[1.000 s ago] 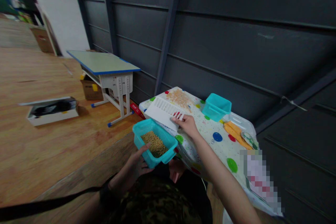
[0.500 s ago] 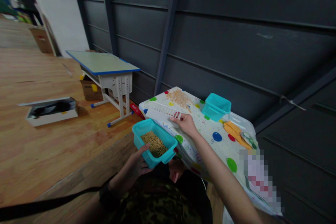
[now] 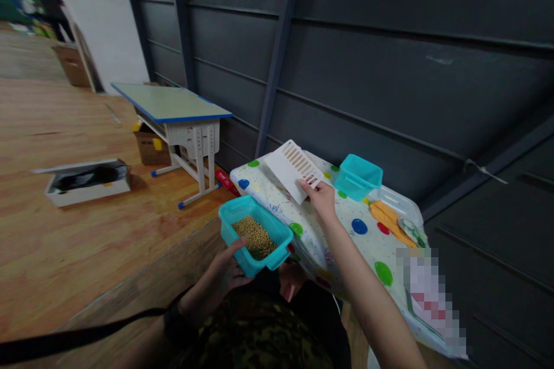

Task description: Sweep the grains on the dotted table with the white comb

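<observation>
My left hand [image 3: 228, 272] grips the near side of a teal tub [image 3: 254, 234] half full of tan beans, held beside the table's left front corner. My right hand [image 3: 321, 197] is closed on the lower edge of a white slotted scraper [image 3: 292, 169], raised and tilted above the polka-dot tablecloth [image 3: 363, 239]. The scraper hides the middle back of the table. A second, empty-looking teal tub [image 3: 357, 176] stands just right of the scraper.
Orange cloth and a small patterned item [image 3: 392, 218] lie at the table's right. A blue-edged desk [image 3: 171, 104] stands on the wooden floor to the left, with a cardboard box under it and an open white box [image 3: 84, 182] farther left. A dark wall rises behind.
My right hand has lifted the white scraper off the tablecloth and swung it up and right, toward the far tub. The pile of beans seen on the cloth earlier is now behind it.
</observation>
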Tool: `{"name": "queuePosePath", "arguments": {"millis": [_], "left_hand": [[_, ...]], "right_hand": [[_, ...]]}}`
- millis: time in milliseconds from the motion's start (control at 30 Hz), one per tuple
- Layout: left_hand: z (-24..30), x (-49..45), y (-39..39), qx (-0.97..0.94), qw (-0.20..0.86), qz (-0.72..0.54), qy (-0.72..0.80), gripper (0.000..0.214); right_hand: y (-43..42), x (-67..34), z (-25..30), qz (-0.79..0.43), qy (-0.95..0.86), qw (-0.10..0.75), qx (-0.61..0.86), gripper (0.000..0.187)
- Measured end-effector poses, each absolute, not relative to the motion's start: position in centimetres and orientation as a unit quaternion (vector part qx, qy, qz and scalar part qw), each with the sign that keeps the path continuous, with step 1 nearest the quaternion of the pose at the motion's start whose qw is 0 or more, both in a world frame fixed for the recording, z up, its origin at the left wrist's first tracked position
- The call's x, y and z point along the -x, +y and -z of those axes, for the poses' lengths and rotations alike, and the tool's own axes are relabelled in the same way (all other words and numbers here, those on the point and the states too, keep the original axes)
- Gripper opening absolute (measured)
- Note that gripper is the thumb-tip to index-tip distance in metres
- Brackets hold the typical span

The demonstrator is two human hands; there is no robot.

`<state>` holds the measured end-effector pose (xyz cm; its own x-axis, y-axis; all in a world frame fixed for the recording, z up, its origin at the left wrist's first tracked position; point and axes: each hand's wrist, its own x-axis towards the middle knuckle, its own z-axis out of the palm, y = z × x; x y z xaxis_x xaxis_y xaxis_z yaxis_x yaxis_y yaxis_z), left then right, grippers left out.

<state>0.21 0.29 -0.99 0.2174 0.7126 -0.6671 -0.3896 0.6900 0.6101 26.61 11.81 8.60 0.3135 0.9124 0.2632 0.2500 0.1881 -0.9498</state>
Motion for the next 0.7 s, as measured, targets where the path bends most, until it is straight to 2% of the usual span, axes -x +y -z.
{"name": "queuePosePath", "arguments": {"millis": [267,533,700], "left_hand": [[0.3,-0.3,0.1,-0.160,0.758,-0.354,0.523,0.077],[0.3,-0.1,0.0,-0.147,0.763,-0.363,0.515,0.074],[0.0,-0.1,0.0,-0.129,0.765,-0.363,0.516,0.075]], "right_hand": [[11.5,-25.9,-7.6,-0.370,-0.550,0.482,0.573,0.056],[13.5,-26.8,-7.5,-0.362,-0.543,0.499,0.570,0.048],[14.8,-27.7,-7.3,-0.329,-0.546,0.487,0.597,0.053]]}}
